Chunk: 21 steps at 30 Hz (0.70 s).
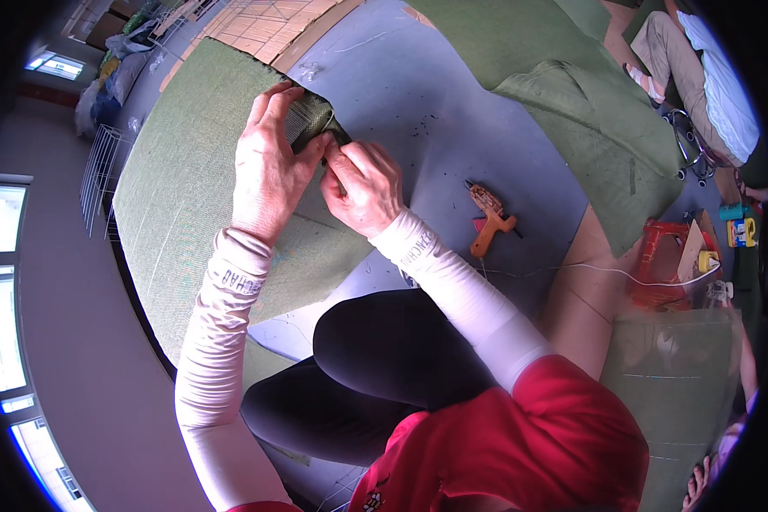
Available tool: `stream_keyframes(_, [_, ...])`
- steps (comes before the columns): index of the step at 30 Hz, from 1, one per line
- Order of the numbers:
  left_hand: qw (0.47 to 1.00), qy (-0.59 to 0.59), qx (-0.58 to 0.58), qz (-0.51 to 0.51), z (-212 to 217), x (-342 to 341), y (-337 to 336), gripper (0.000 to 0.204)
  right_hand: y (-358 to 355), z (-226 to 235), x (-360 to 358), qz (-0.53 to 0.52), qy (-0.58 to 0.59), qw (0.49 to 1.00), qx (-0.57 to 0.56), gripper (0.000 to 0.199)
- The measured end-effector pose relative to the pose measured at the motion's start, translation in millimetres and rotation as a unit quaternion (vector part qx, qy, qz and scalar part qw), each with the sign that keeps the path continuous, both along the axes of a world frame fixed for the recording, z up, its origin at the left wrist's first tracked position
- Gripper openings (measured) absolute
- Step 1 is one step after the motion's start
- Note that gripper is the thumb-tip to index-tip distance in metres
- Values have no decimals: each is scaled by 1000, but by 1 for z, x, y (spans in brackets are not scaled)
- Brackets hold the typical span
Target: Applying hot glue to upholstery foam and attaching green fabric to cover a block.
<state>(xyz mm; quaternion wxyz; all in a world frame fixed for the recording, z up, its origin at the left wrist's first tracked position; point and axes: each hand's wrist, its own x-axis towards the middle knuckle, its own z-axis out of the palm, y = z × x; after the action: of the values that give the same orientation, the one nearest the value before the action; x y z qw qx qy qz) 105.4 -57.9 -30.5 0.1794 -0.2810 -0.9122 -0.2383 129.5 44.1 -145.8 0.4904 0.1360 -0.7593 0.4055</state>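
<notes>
A large green woven mat (183, 162) stretches before me on the left, its corner turned up into a dark folded edge (311, 116). My left hand (269, 166) grips this fold, with fingers curled over the top and the thumb along its lower side. Close beside it, my right hand (363, 183) is closed, thumb and forefinger pinched at the same edge near the left thumb. Whether a small piece sits in that pinch is hidden. An orange glue gun (490, 218) lies on the grey floor to the right of my right hand, apart from it.
More green matting (572, 128) covers the floor at the far right. A white cord (606, 268) runs toward a red crate (660, 256). Wire racks (101, 175) stand at the left. Another person (700, 68) sits at the upper right; another person's hand (697, 483) shows at the lower right.
</notes>
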Motion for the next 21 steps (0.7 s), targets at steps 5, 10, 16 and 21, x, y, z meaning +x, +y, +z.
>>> stream_keyframes(5, [1000,-2,-4,13,1,3,2,51,3,-3,5,-13,-30,999,28,42])
stream_keyframes(10, [1000,1,-13,11,2,2,2,51,7,-8,6,-4,-43,998,42,49])
stream_keyframes(16, [999,17,-49,16,2,2,0,50,20,-18,10,59,-33,998,3,47])
stream_keyframes(21, [999,12,-47,10,1,2,0,54,21,-3,-14,103,-125,963,-214,43])
